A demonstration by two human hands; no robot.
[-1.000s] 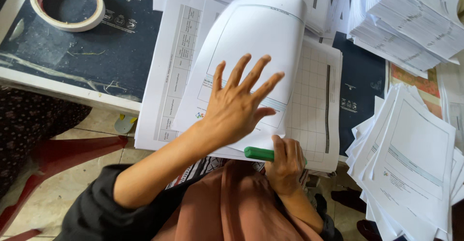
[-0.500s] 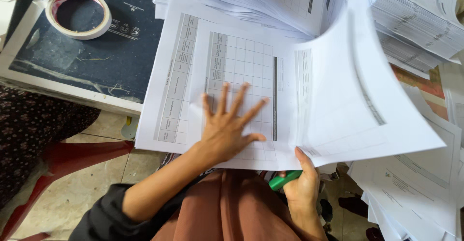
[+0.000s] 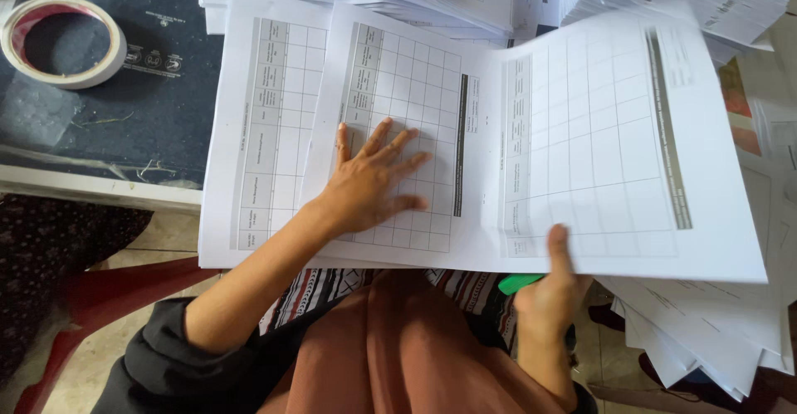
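Desk papers: lifted sheet (image 3: 614, 140) now turned flat rightward by right hand (image 3: 552, 285).

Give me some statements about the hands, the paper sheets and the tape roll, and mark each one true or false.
1. The left hand lies flat with spread fingers on a gridded sheet. True.
2. The right hand holds a lifted sheet at its lower edge. True.
3. The tape roll rests on top of the paper stack. False: it lies on the dark surface, left of the papers.
4. The right hand is empty apart from the sheet. False: something green shows at it.
5. The lifted sheet is blank. False: it carries a printed grid.
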